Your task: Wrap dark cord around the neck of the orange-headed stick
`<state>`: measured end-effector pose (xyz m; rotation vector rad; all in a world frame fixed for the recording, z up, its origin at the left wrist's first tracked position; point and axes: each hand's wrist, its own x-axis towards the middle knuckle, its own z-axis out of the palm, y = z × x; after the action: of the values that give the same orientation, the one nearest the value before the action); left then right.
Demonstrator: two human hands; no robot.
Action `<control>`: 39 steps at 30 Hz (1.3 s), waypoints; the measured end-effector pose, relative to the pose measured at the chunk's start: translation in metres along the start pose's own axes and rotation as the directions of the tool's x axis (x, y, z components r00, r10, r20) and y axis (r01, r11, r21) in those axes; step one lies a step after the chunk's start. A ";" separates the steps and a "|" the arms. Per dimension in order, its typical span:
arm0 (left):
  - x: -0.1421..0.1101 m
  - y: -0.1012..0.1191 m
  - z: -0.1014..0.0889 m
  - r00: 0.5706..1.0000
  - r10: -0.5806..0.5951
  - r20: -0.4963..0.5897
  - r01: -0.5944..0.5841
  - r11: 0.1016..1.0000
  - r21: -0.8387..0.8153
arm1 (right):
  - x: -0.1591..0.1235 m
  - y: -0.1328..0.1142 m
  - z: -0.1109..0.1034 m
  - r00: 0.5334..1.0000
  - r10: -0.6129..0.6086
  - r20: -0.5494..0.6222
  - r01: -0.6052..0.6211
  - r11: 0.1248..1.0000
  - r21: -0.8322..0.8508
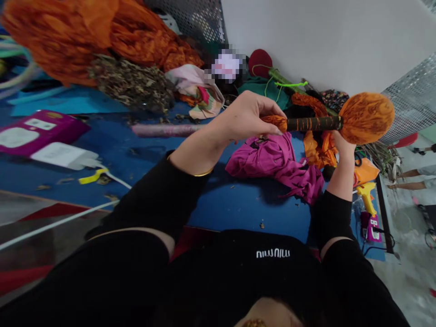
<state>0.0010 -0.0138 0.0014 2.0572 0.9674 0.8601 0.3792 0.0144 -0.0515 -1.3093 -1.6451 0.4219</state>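
A mallet-like stick with a round head of patterned orange cloth spans the space between my two hands, above the table. Dark tape is wound round its handle, with orange showing between the turns. At the handle's thin orange end, the fingers and thumb of my left hand are closed on it. My right hand is at the neck just under the round head, its fingers mostly hidden behind the stick. A crumpled magenta cloth lies below the handle, and orange cloth scraps lie near my right wrist.
On the blue table are an orange fabric heap, dried plant matter, a pinkish rod and purple power strips. A yellow glue gun lies at right. A white cable crosses the left edge.
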 end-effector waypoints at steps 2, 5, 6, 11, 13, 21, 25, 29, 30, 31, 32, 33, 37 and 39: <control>-0.001 0.001 0.000 0.999 -0.008 -0.033 0.007 0.999 -0.033 | -0.003 -0.011 0.015 0.996 0.058 -0.068 -0.066 0.991 -0.117; 0.000 0.001 0.001 0.998 -0.013 -0.069 0.010 0.999 -0.042 | -0.009 -0.044 0.049 0.998 0.062 -0.016 -0.063 0.995 -0.082; 0.001 0.001 0.001 0.997 -0.015 -0.077 0.012 0.999 -0.046 | -0.012 -0.057 0.063 0.998 0.034 0.058 -0.037 0.998 0.054; 0.003 0.004 0.002 0.991 -0.054 -0.125 0.040 0.993 -0.109 | -0.036 -0.107 0.115 0.958 -0.033 0.286 -0.082 0.921 0.382; 0.003 0.005 0.001 0.987 -0.065 -0.144 0.049 0.993 -0.110 | -0.046 -0.122 0.117 0.976 -0.005 0.217 -0.059 0.956 0.287; 0.015 -0.011 0.014 0.987 -0.073 -0.142 0.060 0.994 -0.097 | -0.061 -0.142 0.118 0.980 -0.182 -0.078 0.196 0.942 0.271; 0.020 -0.021 0.029 0.990 0.004 -0.143 -0.009 0.999 -0.039 | -0.058 -0.124 0.132 0.997 0.029 -0.075 0.004 0.917 0.399; 0.019 -0.022 0.037 0.985 0.030 -0.172 -0.032 0.999 -0.009 | -0.060 -0.120 0.130 0.995 0.079 -0.056 -0.049 0.912 0.406; 0.019 -0.021 0.038 0.983 0.032 -0.182 -0.037 0.999 -0.027 | -0.062 -0.122 0.129 0.996 0.073 -0.058 -0.046 0.923 0.381; 0.019 -0.021 0.040 0.981 0.031 -0.194 -0.041 0.998 -0.048 | -0.065 -0.126 0.128 0.995 0.072 -0.066 -0.044 0.934 0.355; 0.019 -0.021 0.041 0.978 0.028 -0.206 -0.042 0.997 -0.065 | -0.069 -0.130 0.128 0.994 0.078 -0.075 -0.048 0.940 0.337; 0.019 -0.022 0.043 0.976 0.024 -0.215 -0.041 0.996 -0.075 | -0.073 -0.134 0.129 0.993 0.089 -0.082 -0.057 0.942 0.331; 0.020 -0.026 0.047 0.980 0.010 -0.200 -0.018 0.999 -0.041 | -0.085 -0.148 0.136 0.988 0.100 -0.116 -0.047 0.920 0.389; 0.020 -0.027 0.047 0.982 -0.011 -0.187 0.010 1.000 -0.003 | -0.086 -0.151 0.139 0.988 0.071 -0.136 -0.013 0.922 0.387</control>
<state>0.0384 0.0015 -0.0395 1.9937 1.0756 1.0635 0.1766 -0.0785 -0.0453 -1.0527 -1.3291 0.6256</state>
